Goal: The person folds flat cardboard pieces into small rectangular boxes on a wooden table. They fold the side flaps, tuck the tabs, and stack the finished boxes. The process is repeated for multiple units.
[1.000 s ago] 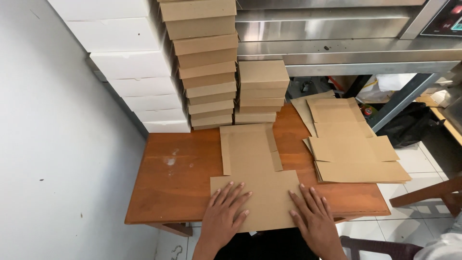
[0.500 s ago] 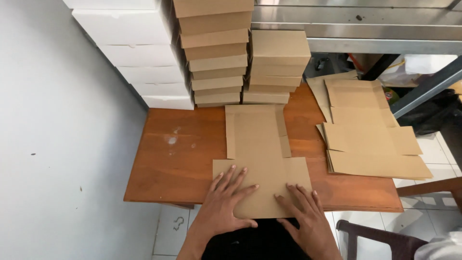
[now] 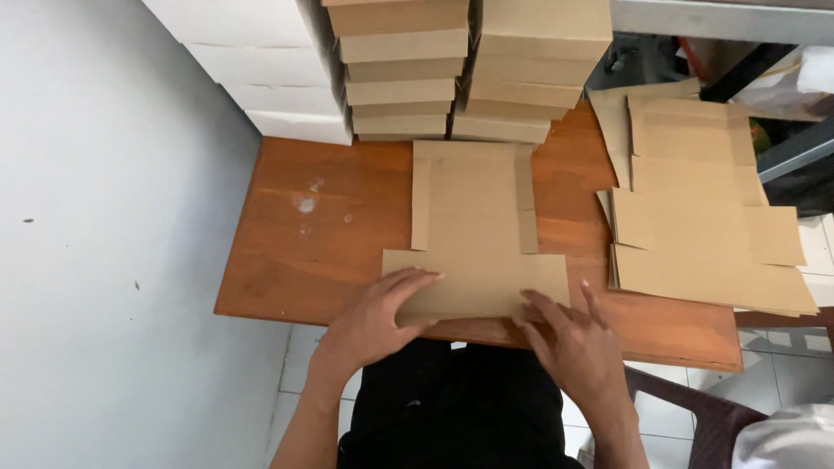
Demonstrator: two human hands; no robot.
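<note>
A flat brown cardboard box blank (image 3: 473, 230) lies on the wooden table (image 3: 330, 234), its long part pointing away from me and its wide near flap at the table's front edge. My left hand (image 3: 369, 321) rests on the near left corner of that flap, fingers curled over its edge. My right hand (image 3: 578, 347) presses with spread fingers on the near right corner. Both hands touch the same blank.
A pile of flat brown blanks (image 3: 704, 217) lies at the table's right. Two stacks of folded brown boxes (image 3: 460, 69) stand at the far edge, with white boxes (image 3: 261, 61) stacked left of them. A grey wall is on the left.
The camera has tilted lower and closer. My hands have slid toward the near corners of the blank, the left fingers now curling on the flap's edge.
</note>
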